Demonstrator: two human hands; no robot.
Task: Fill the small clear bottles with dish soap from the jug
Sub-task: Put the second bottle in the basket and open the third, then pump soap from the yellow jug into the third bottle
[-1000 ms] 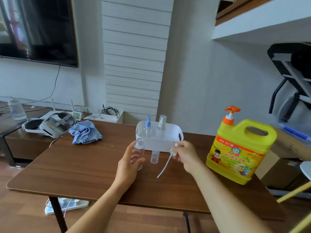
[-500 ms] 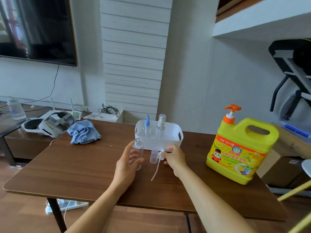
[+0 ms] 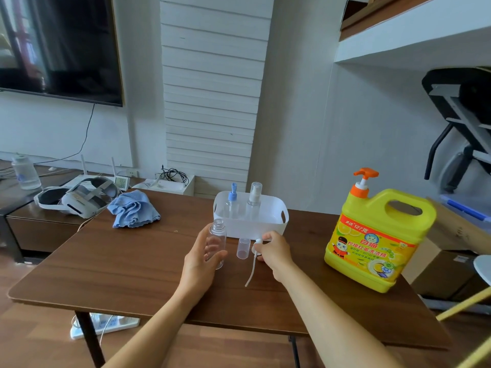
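Observation:
A small clear bottle [image 3: 218, 240] without its cap stands on the brown table [image 3: 127, 266], and my left hand [image 3: 200, 258] grips it from the left. My right hand [image 3: 273, 251] pinches the white spray pump head [image 3: 257, 244], whose thin dip tube [image 3: 251, 270] lies down on the table. A clear cap [image 3: 243, 248] stands between the two hands. The yellow dish soap jug [image 3: 377, 240] with an orange pump stands at the right. A white basket [image 3: 249, 224] behind the hands holds two more small clear bottles [image 3: 253, 200].
A blue cloth [image 3: 132, 208] lies at the table's back left, with a white headset [image 3: 77, 199] beside it on a lower cabinet. A cardboard box [image 3: 451, 248] sits right of the jug. A power strip [image 3: 106, 325] lies on the floor.
My right hand has carried the pump head left and down, from beside the basket to the table next to the clear cap; its tube now lies on the table. My left hand keeps holding the bottle.

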